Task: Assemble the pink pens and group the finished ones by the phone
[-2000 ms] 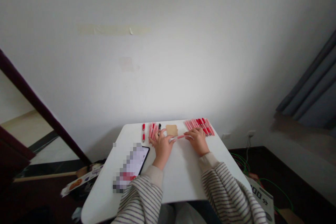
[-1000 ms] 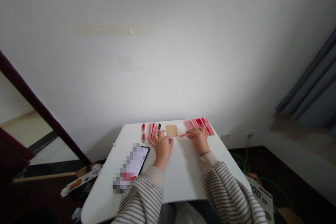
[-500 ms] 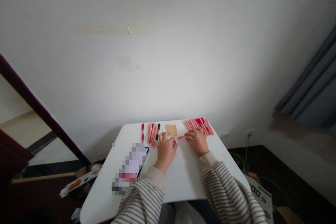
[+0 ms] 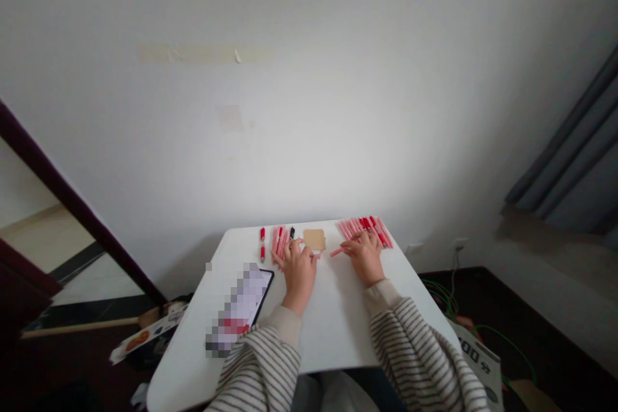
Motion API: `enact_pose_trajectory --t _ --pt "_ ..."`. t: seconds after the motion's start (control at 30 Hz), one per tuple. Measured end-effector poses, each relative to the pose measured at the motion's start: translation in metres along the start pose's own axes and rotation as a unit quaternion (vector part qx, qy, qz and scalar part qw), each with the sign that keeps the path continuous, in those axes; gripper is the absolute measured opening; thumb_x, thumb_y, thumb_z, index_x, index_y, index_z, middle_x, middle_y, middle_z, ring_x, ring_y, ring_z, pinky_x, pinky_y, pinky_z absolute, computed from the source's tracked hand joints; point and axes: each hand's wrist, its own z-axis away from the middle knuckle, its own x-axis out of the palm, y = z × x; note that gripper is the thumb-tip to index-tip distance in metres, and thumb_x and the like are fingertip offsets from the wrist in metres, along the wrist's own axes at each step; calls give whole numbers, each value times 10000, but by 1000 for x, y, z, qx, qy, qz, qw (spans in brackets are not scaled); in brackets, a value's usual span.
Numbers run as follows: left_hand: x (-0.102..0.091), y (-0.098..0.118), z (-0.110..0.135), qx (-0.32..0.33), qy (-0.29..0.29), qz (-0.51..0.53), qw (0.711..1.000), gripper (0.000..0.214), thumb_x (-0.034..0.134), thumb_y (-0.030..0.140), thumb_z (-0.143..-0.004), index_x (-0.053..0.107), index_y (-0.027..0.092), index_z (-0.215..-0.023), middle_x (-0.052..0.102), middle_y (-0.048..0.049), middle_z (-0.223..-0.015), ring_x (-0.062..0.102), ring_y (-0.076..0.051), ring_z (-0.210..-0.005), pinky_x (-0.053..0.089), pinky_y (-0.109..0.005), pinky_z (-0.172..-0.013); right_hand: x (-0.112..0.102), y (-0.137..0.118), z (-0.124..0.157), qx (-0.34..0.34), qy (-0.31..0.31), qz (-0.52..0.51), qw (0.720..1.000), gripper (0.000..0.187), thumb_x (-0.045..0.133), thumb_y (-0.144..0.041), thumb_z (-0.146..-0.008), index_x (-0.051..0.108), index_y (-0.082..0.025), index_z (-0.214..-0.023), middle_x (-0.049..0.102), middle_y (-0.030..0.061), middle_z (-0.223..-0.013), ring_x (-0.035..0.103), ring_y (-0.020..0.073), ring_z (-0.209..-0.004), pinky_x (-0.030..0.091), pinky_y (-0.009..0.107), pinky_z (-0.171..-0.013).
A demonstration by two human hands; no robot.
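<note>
My left hand (image 4: 299,271) is over the near end of a group of pink pens (image 4: 280,239) and a black pen (image 4: 292,233), its fingers spread and partly covering them. I cannot make out anything held in it. A short pink pen piece (image 4: 337,252) sticks out to the left from the fingertips of my right hand (image 4: 365,260), which are closed on it. Between and beyond the hands lies a tan square pad (image 4: 314,239). A red pen (image 4: 262,244) lies apart at the left.
On the white table (image 4: 338,328) a phone (image 4: 241,312), partly blurred out, lies at the left. A row of pink and red pens (image 4: 381,232) fills the far right corner. The wall (image 4: 309,141) stands behind the table. Green cables (image 4: 447,296) lie on the floor at right.
My left hand has shifted left, away from the pink pen piece, and now covers more of the black pen. The piece in my right hand has tilted, its free end lower.
</note>
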Motion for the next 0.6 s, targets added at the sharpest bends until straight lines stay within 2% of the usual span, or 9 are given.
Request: enact_pose_trajectory --t 0.13,0.3,0.6 --pt "5 -5 -2 -26 -7 -14 1000 126 648 304 -773 707 255 -872 568 -61 -1260 399 -306 -1261 103 -725 -1084 -4 -7 2 -25 -36 5 999 136 677 -318 -826 746 -382 -925 592 42 -1066 421 253 -1071 252 450 -973" --pt "7 -4 -2 -21 -15 -10 1000 127 671 336 -758 710 263 -855 576 -52 -1250 419 -305 -1234 123 -732 -1072 -8 -15 2 -59 -83 -5 995 177 615 -298 -874 739 -411 -930 635 32 -1021 434 247 -1076 193 507 -1010" --pt "5 5 -1 2 -39 17 999 89 693 326 -747 704 281 -822 571 -27 -1248 406 -281 -1241 147 -684 -1098 -12 -23 1 -80 -95 9 992 275 567 -274 -895 677 -424 -1097 690 -7 -1065 444 249 -1112 99 580 -1071"
